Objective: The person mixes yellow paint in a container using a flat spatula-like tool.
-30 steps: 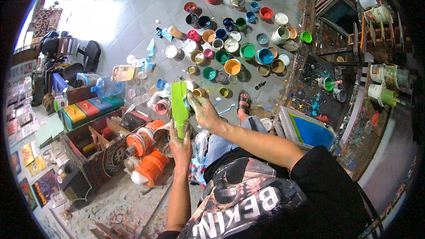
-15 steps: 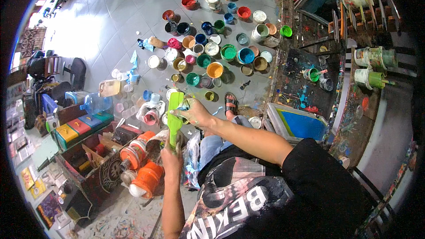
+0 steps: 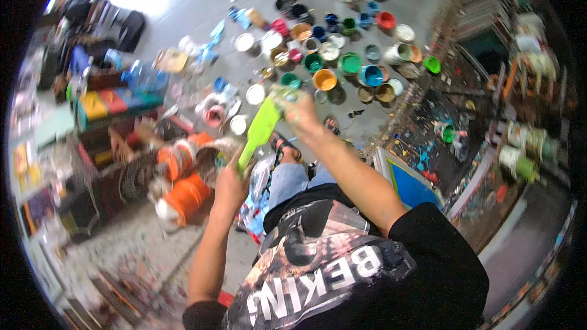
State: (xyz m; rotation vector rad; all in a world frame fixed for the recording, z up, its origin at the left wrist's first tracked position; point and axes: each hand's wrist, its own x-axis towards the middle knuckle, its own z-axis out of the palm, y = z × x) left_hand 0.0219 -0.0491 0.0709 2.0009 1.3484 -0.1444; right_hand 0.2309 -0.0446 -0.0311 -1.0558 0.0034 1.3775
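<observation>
A lime-green spatula (image 3: 262, 127) with a broad flat blade slants up and to the right in front of me. My left hand (image 3: 231, 184) is closed round its handle at the lower end. At the blade's upper edge is my right hand (image 3: 299, 115), its fingers closed and blurred by motion. Between those fingers and the blade shows a crumpled, pale greenish-grey wad (image 3: 285, 94), which looks like a cloth. Beyond the hands, several open paint pots cover the floor, among them an orange pot (image 3: 324, 79) and a green pot (image 3: 291, 80).
Orange buckets (image 3: 186, 199) lie to the left beside a dark wooden box (image 3: 131, 168). A paint-spattered low bench (image 3: 422, 128) stands at the right, with a blue-panelled frame (image 3: 411, 183) leaning nearby. My sandalled foot (image 3: 284, 146) is just past the spatula.
The spatula has tilted from nearly upright to slanting rightward. My right hand has moved up along the blade to its far end. The view has shifted and turned, and a second sandalled foot shows.
</observation>
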